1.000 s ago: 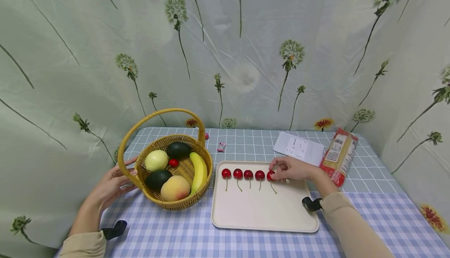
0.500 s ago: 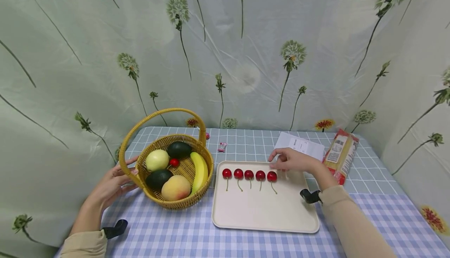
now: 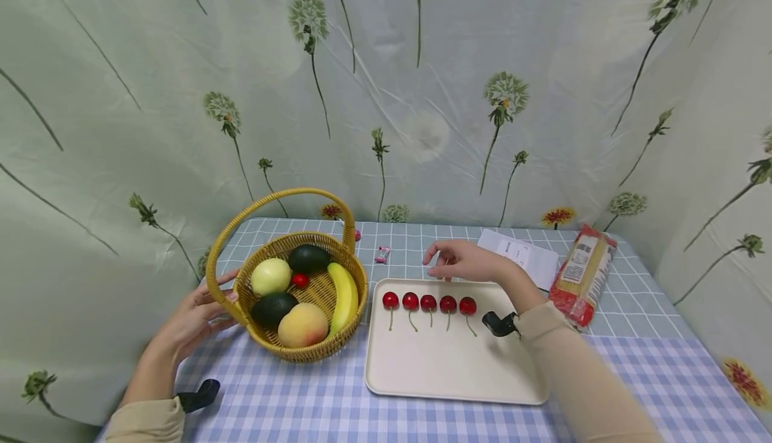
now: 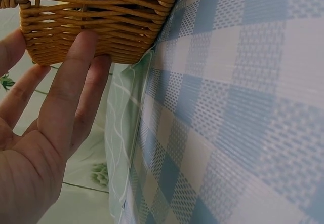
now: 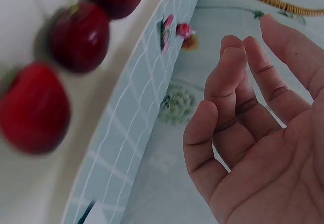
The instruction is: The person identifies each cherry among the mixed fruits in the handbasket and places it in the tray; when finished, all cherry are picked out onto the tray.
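Note:
My left hand point(image 3: 202, 309) rests its fingers against the left side of a yellow wicker basket point(image 3: 326, 348); in the left wrist view straight fingertips point(image 4: 83, 44) touch the weave. Inside lie a banana point(image 3: 344, 297), a peach point(image 3: 303, 326), two dark avocados point(image 3: 309, 259), a pale green round fruit point(image 3: 270, 277) and one red cherry point(image 3: 299, 280). Several cherries point(image 3: 448, 304) stand in a row on a cream tray point(image 3: 446, 369), stems toward me. Above the tray's far edge hovers my right hand point(image 3: 467, 260), fingers loosely bent and holding nothing, its palm bare in the right wrist view.
Behind the tray lies a small pink wrapped candy point(image 3: 382, 255), with another pink piece point(image 3: 357, 235) beside the basket. A white labelled packet point(image 3: 531, 255) and a red bag of noodles point(image 3: 584, 275) lie at the back right. A floral curtain point(image 3: 422, 94) closes off the back.
My right hand has let go of the rightmost cherry, lifted off it and moved left and away over the tray's far edge. The left hand stays at the basket.

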The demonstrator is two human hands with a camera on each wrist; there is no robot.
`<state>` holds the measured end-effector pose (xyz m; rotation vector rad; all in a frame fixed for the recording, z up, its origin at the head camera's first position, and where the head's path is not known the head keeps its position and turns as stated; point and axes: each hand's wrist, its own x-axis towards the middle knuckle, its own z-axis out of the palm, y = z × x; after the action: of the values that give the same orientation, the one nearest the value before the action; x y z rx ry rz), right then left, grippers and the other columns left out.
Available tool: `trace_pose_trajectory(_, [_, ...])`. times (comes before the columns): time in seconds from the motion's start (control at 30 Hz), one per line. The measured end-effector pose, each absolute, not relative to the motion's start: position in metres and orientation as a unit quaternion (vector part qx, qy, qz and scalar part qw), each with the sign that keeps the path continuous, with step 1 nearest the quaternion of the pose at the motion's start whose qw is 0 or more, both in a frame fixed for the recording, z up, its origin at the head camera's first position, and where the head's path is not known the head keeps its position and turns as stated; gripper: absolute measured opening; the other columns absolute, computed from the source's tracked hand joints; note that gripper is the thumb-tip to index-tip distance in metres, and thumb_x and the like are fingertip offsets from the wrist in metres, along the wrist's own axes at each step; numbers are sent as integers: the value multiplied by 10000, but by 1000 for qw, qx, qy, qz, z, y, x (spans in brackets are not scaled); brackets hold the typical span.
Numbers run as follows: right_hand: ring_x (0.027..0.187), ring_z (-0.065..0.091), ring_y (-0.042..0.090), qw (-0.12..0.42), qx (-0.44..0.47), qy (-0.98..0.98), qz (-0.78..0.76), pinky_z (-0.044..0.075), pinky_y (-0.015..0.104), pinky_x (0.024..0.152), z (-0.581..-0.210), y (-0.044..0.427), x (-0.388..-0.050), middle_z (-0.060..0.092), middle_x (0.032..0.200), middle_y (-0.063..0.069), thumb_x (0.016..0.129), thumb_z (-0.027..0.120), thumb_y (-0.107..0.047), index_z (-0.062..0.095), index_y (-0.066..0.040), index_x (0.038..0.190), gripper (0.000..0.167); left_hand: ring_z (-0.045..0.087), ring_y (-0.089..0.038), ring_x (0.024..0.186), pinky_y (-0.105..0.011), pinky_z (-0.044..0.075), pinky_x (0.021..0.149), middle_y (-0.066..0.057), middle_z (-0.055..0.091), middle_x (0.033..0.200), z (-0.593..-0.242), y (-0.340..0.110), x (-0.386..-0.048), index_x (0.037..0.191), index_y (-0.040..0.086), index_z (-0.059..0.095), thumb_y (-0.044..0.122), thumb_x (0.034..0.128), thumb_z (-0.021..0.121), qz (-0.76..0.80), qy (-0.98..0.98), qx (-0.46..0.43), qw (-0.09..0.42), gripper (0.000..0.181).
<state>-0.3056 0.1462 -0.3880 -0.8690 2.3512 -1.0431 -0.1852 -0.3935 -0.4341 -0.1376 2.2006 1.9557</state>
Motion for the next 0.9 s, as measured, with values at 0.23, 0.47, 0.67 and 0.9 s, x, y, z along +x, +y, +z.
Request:
trace_pose_trajectory(0.23, [910,692,409,216,-347,837,-364,539,338,814,-376,115,-305,717,1018,248,1066,663,-242,697,-97,1295,273,736,-63,1035,-269,628,886,171,730,1145,-432,-393,-183,1704,186,323,148,1099,624,666,738,-44,97,677])
trace_pose_trajectory(0.47, [947,689,468,218,-367,824,-372,538,325,853,-370,87,-306,721,1031,254,1069,668,-237,693,-118,1322,280,721,-34,1062,-267,622,898,186,710,1165,-433,-392,-185,1711,121,282,168,1097,632,653,750,-36,96,708])
trace_pose_trajectory(0.67, [979,706,476,224,-388,815,-368,551,313,872,-368,64,-310,741,1048,210,1075,666,-247,694,-141,1316,264,726,-35,1047,-270,625,890,187,707,1157,-433,-392,-185,1711,138,289,167,1096,633,654,749,-43,94,706])
trace_pose_trajectory(0.9, [946,735,363,232,-404,814,-348,586,366,893,-362,38,-313,761,1020,95,1080,657,-225,668,-77,1349,307,713,-18,1061,-264,621,897,191,696,1163,-434,-392,-185,1716,95,250,182,1096,636,644,758,-39,95,735])
